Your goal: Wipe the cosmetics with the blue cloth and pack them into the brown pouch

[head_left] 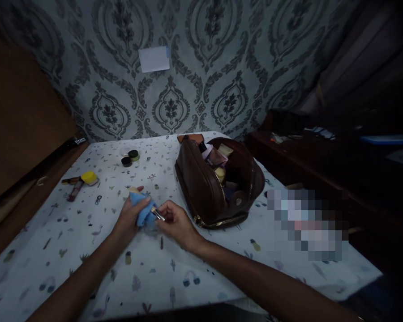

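Note:
My left hand (129, 214) is closed around a light blue cloth (143, 210), bunched up above the table. A pale tip of something sticks out at the top of that hand; I cannot make out what it is. Between the fingers of my right hand (177, 226) is a small tube (158, 213), shiny silver with a gold end, like a lipstick. Its gold end touches the cloth. Just right of my hands stands a brown toiletry bag (201, 183), unzipped, with several cosmetics inside, among them a pinkish-brown pouch or packet (216, 157).
On the left of the printed tablecloth (127, 286) lie a yellow-lidded jar (89, 178), a reddish tube (75, 191) and a dark tube (70, 180). Two small dark-lidded jars (133, 155) stand farther back. A blurred-out item (307, 223) lies at the right edge.

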